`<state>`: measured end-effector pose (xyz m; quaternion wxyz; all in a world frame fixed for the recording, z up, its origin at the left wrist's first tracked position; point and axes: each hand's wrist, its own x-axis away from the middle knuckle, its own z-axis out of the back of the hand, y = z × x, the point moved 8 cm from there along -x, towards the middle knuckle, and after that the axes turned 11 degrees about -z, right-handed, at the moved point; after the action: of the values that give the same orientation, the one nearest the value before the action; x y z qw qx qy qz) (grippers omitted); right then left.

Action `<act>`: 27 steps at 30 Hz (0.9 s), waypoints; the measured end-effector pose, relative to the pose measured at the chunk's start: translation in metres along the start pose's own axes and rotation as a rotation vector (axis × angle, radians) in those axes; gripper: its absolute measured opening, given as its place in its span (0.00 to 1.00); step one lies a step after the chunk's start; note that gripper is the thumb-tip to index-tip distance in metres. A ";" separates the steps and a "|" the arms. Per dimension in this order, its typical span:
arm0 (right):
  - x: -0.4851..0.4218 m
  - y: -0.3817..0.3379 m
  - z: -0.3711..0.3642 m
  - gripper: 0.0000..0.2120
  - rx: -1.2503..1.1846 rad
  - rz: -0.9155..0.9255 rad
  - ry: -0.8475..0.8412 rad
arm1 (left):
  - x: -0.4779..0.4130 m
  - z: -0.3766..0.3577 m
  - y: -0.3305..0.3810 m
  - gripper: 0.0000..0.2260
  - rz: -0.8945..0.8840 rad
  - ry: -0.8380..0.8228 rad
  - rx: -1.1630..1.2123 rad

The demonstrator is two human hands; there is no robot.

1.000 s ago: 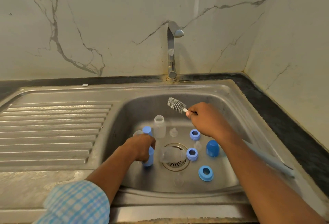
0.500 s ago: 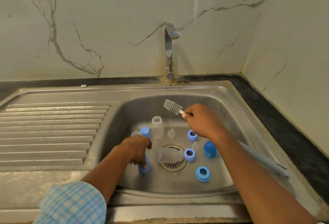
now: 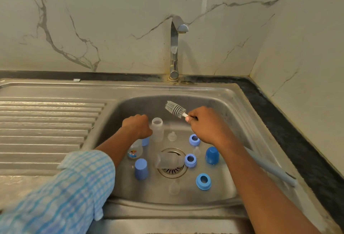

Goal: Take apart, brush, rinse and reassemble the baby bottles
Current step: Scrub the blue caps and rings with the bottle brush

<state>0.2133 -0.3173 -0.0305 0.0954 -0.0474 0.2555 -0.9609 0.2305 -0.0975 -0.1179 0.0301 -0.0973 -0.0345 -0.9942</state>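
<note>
In the steel sink (image 3: 204, 90) a clear bottle (image 3: 157, 129) stands upright without its top. My left hand (image 3: 137, 126) is curled against its left side; a grip does not show. My right hand (image 3: 206, 124) holds the bottle brush (image 3: 175, 109), grey bristle head raised and pointing left, long handle running back under my forearm. A second clear bottle (image 3: 169, 160) lies across the drain. A printed bottle (image 3: 135, 151) sits under my left wrist. Blue caps (image 3: 141, 168) (image 3: 212, 155), three blue rings (image 3: 194, 139) (image 3: 190, 160) (image 3: 203, 181) and clear teats (image 3: 172, 136) (image 3: 174, 187) are scattered around.
The tap (image 3: 175, 47) rises behind the basin, with no water running. A ribbed draining board (image 3: 46, 131) stretches to the left. A dark counter strip (image 3: 297, 140) and marble walls close in the back and right.
My left hand let go of the light blue cap, which now stands in the basin's front left, and moved back to the upright bottle. The right hand kept the brush nearly still.
</note>
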 end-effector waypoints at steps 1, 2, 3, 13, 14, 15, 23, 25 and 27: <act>-0.001 0.000 0.000 0.20 0.004 -0.002 -0.001 | -0.006 -0.006 0.002 0.18 -0.002 -0.040 -0.010; -0.001 0.000 0.000 0.20 0.006 -0.003 -0.001 | -0.010 -0.010 0.004 0.20 0.001 -0.075 -0.025; -0.001 -0.001 0.000 0.20 0.008 -0.004 -0.001 | -0.013 -0.013 0.004 0.21 0.005 -0.104 -0.046; 0.004 -0.008 0.003 0.17 0.029 0.012 0.023 | -0.005 0.009 -0.014 0.16 0.038 0.070 -0.095; 0.006 -0.009 0.006 0.17 0.024 0.011 0.039 | 0.002 0.021 -0.021 0.17 0.051 0.133 -0.043; 0.008 -0.010 0.009 0.17 0.021 0.007 0.056 | 0.010 0.032 -0.028 0.17 0.060 0.216 0.054; 0.028 -0.020 0.028 0.06 -0.004 0.016 0.126 | 0.072 0.038 -0.018 0.06 0.034 0.512 1.708; 0.031 -0.020 0.031 0.06 -0.029 0.004 0.129 | 0.069 0.027 -0.008 0.09 0.074 0.442 1.848; 0.031 -0.020 0.031 0.05 -0.016 0.002 0.127 | 0.065 0.023 0.001 0.10 0.051 0.386 1.867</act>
<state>0.1845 -0.3209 0.0075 0.0794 0.0131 0.2685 -0.9599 0.1714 -0.1006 -0.0825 0.1226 0.1310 -0.8066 -0.5632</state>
